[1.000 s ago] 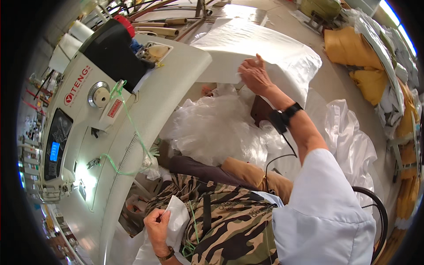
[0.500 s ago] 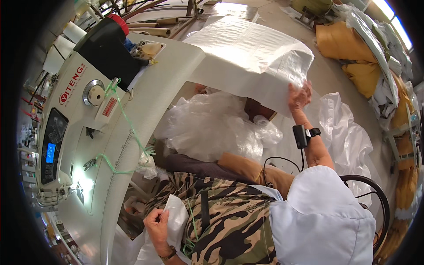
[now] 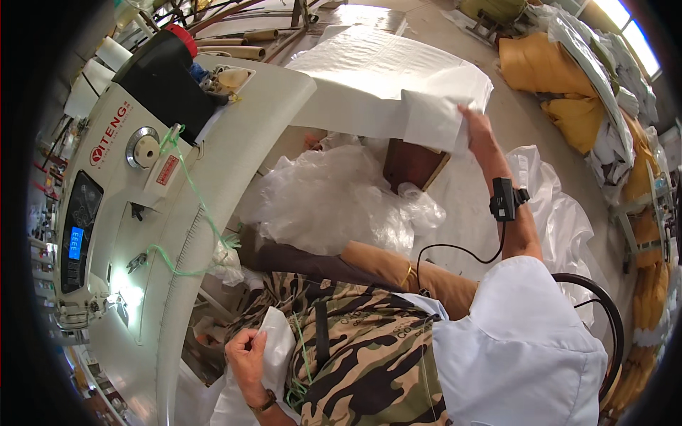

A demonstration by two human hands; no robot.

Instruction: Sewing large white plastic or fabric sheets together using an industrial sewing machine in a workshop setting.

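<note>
Machine (image 3: 142, 234): white sewing machine, largest thing I see; fills the left side, long axis running from lower left up to upper right, black head at its top end.
Sack stack (image 3: 376, 78): flat white woven sacks on the far end of the machine table, long axis roughly left to right, right end hanging past the table edge.
Top sack (image 3: 433, 117): white, right corner lifted off the stack and folded downward; free edge points down and to the right, toward my right hand.
Plastic (image 3: 334, 199): crumpled clear sheet heaped below the stack, beside a brown box (image 3: 412, 163).
Cloth (image 3: 273, 355): small white piece in my lap, long axis near vertical, against the camouflage apron.
Right hand (image 3: 477, 128): arm stretched out, fingers closed on the lifted sack's edge; black band on that wrist.
Left hand (image 3: 247, 355): low by my lap, fingers pinched on the cloth's left edge.
</note>
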